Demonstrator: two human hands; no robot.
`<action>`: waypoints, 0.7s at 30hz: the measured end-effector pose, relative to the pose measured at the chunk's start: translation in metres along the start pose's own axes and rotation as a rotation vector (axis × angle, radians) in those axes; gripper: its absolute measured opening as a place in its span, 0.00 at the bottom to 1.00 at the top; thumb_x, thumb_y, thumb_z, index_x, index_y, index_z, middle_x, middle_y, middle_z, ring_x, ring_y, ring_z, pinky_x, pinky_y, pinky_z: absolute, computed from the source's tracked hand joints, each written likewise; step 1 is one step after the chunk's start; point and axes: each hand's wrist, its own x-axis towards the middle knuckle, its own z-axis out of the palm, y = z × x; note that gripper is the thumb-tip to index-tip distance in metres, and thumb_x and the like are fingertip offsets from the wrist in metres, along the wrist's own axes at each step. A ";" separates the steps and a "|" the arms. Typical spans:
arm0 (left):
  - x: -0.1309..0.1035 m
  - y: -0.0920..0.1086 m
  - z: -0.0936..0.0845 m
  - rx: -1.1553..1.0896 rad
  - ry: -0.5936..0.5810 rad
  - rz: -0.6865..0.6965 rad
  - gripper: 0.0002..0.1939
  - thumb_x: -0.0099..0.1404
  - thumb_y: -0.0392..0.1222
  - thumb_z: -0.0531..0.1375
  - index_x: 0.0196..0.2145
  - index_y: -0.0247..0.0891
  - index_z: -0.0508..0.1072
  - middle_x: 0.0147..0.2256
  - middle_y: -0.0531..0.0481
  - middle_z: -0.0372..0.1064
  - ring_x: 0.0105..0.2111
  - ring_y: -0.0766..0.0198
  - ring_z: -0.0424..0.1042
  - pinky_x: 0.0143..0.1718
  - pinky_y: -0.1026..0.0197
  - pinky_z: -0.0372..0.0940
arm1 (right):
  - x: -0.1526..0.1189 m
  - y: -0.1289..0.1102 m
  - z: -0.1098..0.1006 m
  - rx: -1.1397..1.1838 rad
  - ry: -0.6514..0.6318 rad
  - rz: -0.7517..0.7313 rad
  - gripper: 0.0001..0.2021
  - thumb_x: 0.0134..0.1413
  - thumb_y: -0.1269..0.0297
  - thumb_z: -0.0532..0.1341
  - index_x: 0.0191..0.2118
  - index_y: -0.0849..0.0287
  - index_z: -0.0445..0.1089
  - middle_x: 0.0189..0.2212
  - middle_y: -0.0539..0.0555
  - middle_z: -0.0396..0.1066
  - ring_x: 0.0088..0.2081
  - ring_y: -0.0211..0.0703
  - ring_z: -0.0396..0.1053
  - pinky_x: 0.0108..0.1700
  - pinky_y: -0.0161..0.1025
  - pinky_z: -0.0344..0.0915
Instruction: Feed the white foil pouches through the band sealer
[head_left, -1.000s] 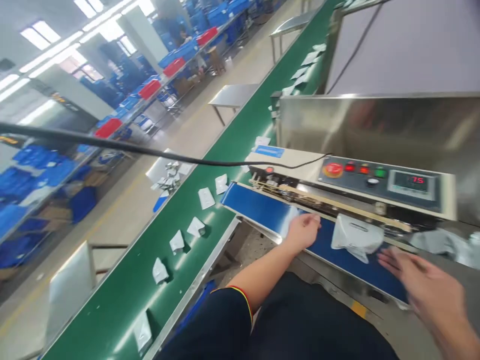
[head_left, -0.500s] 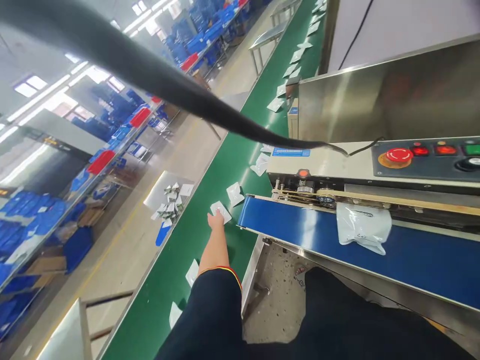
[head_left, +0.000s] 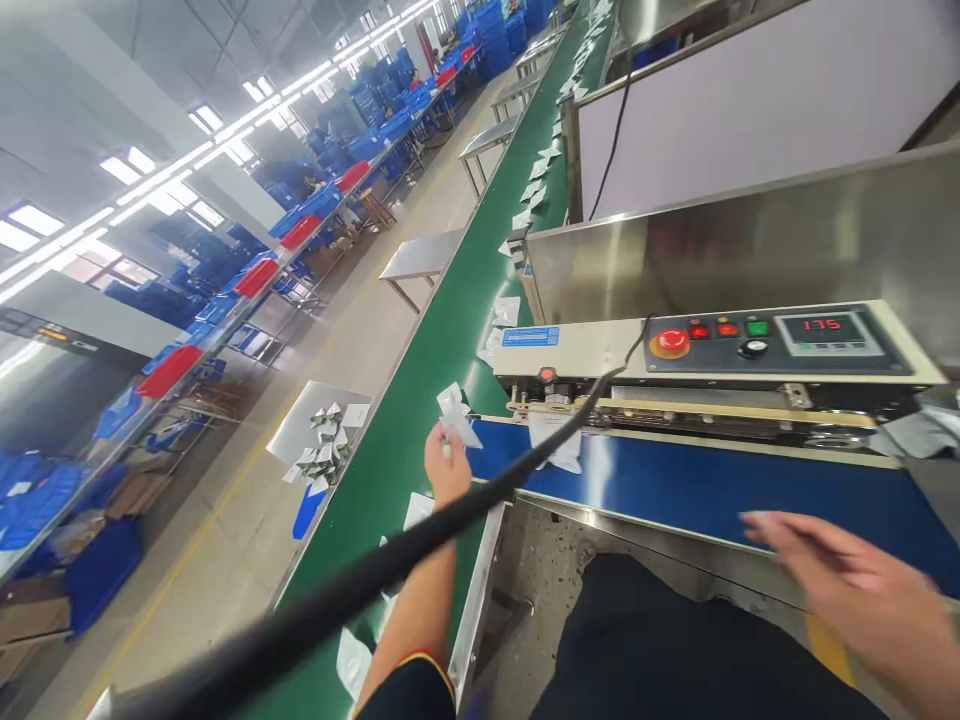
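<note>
Over the green conveyor belt (head_left: 397, 425), my left hand (head_left: 448, 465) is closed on a white pouch (head_left: 463, 430), near the left end of the blue belt. Another white pouch (head_left: 450, 397) lies just beyond it. My right hand (head_left: 862, 585), somewhat blurred, hovers at the front edge of the blue belt (head_left: 660, 490); its fingers are stretched out, with nothing seen in them. Under the sealing machine (head_left: 592, 345), a pouch (head_left: 562, 450) hangs from the sealing band at the left, partly hidden by a black cable.
A black cable (head_left: 420, 520) crosses the view close to the camera. The control panel (head_left: 776, 340) shows red digits and a red stop button. More pouches (head_left: 352, 660) lie along the green belt. A metal side table (head_left: 300, 425) holds small packets. Grey-white pouches (head_left: 919, 435) sit at the machine's right end.
The view has swung right, showing the panel's display. My right hand has come into view. My left hand has lifted a pouch toward the blue belt. A pouch is now at the sealer's left end.
</note>
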 end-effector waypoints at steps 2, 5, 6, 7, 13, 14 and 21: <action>-0.055 0.049 0.017 -0.135 -0.140 0.105 0.20 0.77 0.52 0.63 0.59 0.39 0.78 0.58 0.35 0.79 0.61 0.42 0.75 0.70 0.44 0.65 | -0.003 -0.032 0.014 0.045 -0.280 -0.082 0.25 0.49 0.31 0.71 0.38 0.48 0.87 0.41 0.61 0.85 0.40 0.63 0.82 0.45 0.55 0.80; -0.140 0.122 0.059 -0.317 -0.457 0.215 0.16 0.77 0.54 0.63 0.54 0.43 0.80 0.55 0.37 0.81 0.59 0.42 0.76 0.73 0.38 0.60 | -0.001 -0.062 0.027 0.158 -0.372 -0.242 0.27 0.56 0.34 0.70 0.47 0.52 0.86 0.48 0.59 0.85 0.41 0.58 0.82 0.47 0.51 0.80; -0.165 0.143 0.075 -0.377 -0.557 0.242 0.15 0.78 0.54 0.62 0.51 0.44 0.81 0.55 0.38 0.81 0.59 0.43 0.77 0.73 0.38 0.60 | 0.003 -0.064 0.024 0.172 -0.337 -0.281 0.27 0.59 0.34 0.69 0.47 0.53 0.86 0.48 0.60 0.85 0.42 0.57 0.82 0.48 0.50 0.80; -0.188 0.161 0.091 -0.439 -0.633 0.244 0.14 0.78 0.55 0.63 0.49 0.44 0.81 0.55 0.38 0.81 0.58 0.45 0.77 0.72 0.39 0.62 | 0.008 -0.063 0.017 0.174 -0.289 -0.302 0.27 0.62 0.34 0.67 0.47 0.53 0.85 0.48 0.60 0.85 0.42 0.56 0.81 0.49 0.49 0.80; -0.274 0.231 0.181 -0.692 -0.868 -0.094 0.29 0.74 0.65 0.63 0.57 0.37 0.80 0.47 0.39 0.82 0.40 0.55 0.77 0.45 0.55 0.73 | 0.040 0.001 -0.085 0.154 -0.045 -0.100 0.35 0.59 0.24 0.65 0.40 0.56 0.84 0.32 0.59 0.82 0.32 0.54 0.78 0.37 0.44 0.77; -0.282 0.239 0.197 -0.656 -0.929 -0.093 0.29 0.74 0.66 0.63 0.52 0.36 0.83 0.41 0.42 0.81 0.37 0.57 0.74 0.42 0.56 0.71 | 0.047 0.014 -0.103 0.147 -0.023 -0.065 0.35 0.57 0.23 0.65 0.38 0.56 0.84 0.30 0.58 0.81 0.30 0.54 0.77 0.34 0.43 0.76; -0.319 0.290 0.316 -0.549 -0.983 -0.470 0.30 0.60 0.70 0.72 0.24 0.37 0.79 0.19 0.55 0.61 0.24 0.64 0.62 0.30 0.60 0.63 | 0.117 0.071 -0.177 0.239 0.141 0.290 0.25 0.38 0.38 0.72 0.33 0.57 0.83 0.29 0.59 0.81 0.30 0.55 0.78 0.30 0.42 0.74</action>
